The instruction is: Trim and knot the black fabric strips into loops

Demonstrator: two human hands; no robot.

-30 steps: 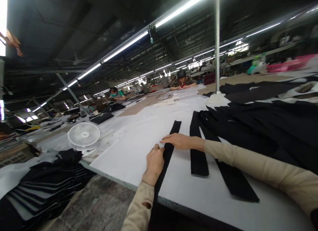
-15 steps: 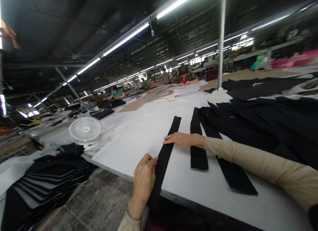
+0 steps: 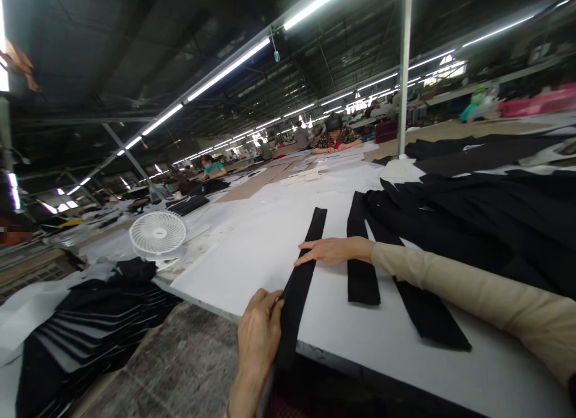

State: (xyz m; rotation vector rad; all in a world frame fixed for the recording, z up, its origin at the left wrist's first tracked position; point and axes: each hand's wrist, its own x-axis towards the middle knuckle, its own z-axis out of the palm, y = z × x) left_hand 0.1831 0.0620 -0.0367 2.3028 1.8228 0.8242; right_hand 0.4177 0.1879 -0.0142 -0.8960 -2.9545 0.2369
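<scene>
A long black fabric strip [image 3: 296, 304] lies on the white tabletop [image 3: 225, 250], its near end hanging over the table's front edge. My left hand [image 3: 260, 331] is closed, thumb and fingers pinching the strip's left edge near the table edge. Farther up, my right hand [image 3: 332, 251] rests on the same strip with fingers stretched out, index and middle fingers apart. Beneath my right wrist lies a second black strip [image 3: 363, 286]. Another black strip [image 3: 434, 313] slants under my right forearm toward the front.
A heap of black fabric [image 3: 486, 220] covers the table's right side. A white fan [image 3: 157, 233] stands at the left corner. Stacked dark cut pieces [image 3: 85, 328] lie lower left. A metal post [image 3: 404, 76] rises from the table. A person [image 3: 336, 136] leans over the table's far end.
My left hand has moved slightly down and left along the strip's edge. My right hand stays on the strip, its index and middle fingers spread a little wider.
</scene>
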